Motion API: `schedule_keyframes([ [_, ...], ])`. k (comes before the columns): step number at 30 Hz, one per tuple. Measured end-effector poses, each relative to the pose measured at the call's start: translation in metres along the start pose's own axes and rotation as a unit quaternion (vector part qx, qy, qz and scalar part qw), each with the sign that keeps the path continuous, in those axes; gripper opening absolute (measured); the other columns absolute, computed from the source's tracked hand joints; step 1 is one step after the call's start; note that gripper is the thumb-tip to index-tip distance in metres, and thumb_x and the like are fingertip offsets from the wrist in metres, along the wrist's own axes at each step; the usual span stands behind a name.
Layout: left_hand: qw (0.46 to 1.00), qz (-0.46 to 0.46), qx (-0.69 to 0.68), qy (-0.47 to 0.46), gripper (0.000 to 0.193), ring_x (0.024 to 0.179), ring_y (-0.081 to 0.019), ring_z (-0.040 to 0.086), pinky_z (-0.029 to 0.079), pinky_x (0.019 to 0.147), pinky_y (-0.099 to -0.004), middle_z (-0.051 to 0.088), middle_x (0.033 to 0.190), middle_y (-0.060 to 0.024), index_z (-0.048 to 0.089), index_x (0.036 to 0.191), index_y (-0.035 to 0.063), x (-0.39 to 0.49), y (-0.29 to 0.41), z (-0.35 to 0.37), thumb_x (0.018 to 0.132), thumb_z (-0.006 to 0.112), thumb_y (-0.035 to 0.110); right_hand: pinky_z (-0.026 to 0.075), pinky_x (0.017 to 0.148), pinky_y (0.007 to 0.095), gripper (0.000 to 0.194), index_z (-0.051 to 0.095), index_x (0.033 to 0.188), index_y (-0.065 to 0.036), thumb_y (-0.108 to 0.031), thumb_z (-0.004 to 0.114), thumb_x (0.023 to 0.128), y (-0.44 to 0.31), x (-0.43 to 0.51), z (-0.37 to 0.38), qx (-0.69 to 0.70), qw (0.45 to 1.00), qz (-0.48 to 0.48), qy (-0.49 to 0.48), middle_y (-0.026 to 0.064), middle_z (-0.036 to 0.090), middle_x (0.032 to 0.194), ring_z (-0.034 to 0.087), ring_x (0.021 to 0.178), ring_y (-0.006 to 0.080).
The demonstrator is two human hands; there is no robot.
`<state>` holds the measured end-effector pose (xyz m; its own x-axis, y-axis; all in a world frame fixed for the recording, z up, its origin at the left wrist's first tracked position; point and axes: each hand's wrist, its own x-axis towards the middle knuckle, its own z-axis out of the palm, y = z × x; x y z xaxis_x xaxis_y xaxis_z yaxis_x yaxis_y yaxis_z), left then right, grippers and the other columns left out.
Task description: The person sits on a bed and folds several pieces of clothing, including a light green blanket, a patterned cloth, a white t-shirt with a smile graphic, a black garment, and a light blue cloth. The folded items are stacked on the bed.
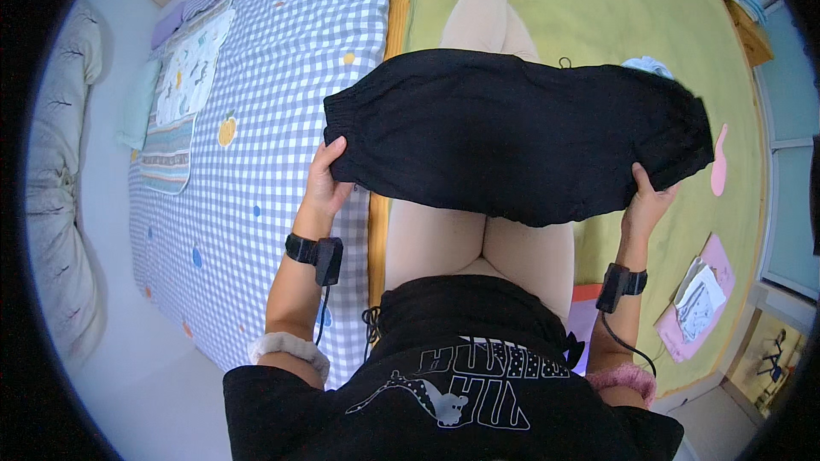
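Stretched sideways above my thighs is a black fabric garment (pixel 487 134), with a gathered elastic edge at its left end. It looks like folded trousers, but I cannot tell for sure. My left hand (pixel 328 180) grips the lower corner of that gathered edge, thumb on top. At the opposite end, my right hand (pixel 646 205) pinches the lower right part, its thumb over the cloth and the other fingers partly hidden beneath. A small dark cord loop (pixel 564 63) sticks out from the garment's far edge.
My legs (pixel 474 19) stretch out over a yellow-green sheet (pixel 589 6). At left, beyond a wooden rail (pixel 398 6), lies a blue-and-white checked bedspread (pixel 282 102). On the right are a pink long-handled flat object (pixel 719 166) and a white printed cloth (pixel 699 301) on a pink flat item (pixel 721 262).
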<state>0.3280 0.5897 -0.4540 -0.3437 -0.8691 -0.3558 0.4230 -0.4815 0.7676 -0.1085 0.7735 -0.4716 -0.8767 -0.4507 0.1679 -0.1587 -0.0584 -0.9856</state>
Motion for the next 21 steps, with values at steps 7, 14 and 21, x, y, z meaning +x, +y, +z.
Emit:
schedule_keyframes([
  [7,1.000,0.012,0.022,0.003,0.044,0.109,-0.0226,0.062,0.048,0.098,-0.0357,0.063,0.120,-0.0136,0.054,0.125,-0.0019,0.005,0.006,0.009,0.087,0.067,0.018,0.045,0.074,0.0355,0.045,0.063,0.122,-0.015,-0.005,0.054,0.079,-0.054,-0.041,0.053,-0.443,0.668,-0.421,-0.424,0.0045,0.055,0.098,0.054,0.090,0.0232],
  [14,0.999,-0.022,0.015,0.047,0.044,0.110,-0.0228,0.061,0.047,0.098,-0.0352,0.062,0.123,-0.0114,0.054,0.126,-0.0004,0.012,-0.003,-0.006,0.089,0.064,0.021,0.041,0.092,0.0421,0.052,0.060,0.120,-0.010,-0.008,0.070,0.070,-0.073,-0.018,0.044,-0.314,0.757,-0.314,-0.480,0.0128,0.053,0.117,0.050,0.108,0.0340],
  [21,0.998,-0.010,0.041,0.041,0.047,0.113,-0.0228,0.060,0.046,0.099,-0.0353,0.062,0.123,-0.0114,0.052,0.128,0.0005,0.012,-0.003,-0.009,0.088,0.065,0.022,0.030,0.111,0.0456,0.064,0.048,0.136,-0.007,-0.023,0.073,0.079,-0.049,-0.018,0.088,-0.240,0.843,-0.300,-0.376,0.0167,0.048,0.138,0.042,0.132,0.0333],
])
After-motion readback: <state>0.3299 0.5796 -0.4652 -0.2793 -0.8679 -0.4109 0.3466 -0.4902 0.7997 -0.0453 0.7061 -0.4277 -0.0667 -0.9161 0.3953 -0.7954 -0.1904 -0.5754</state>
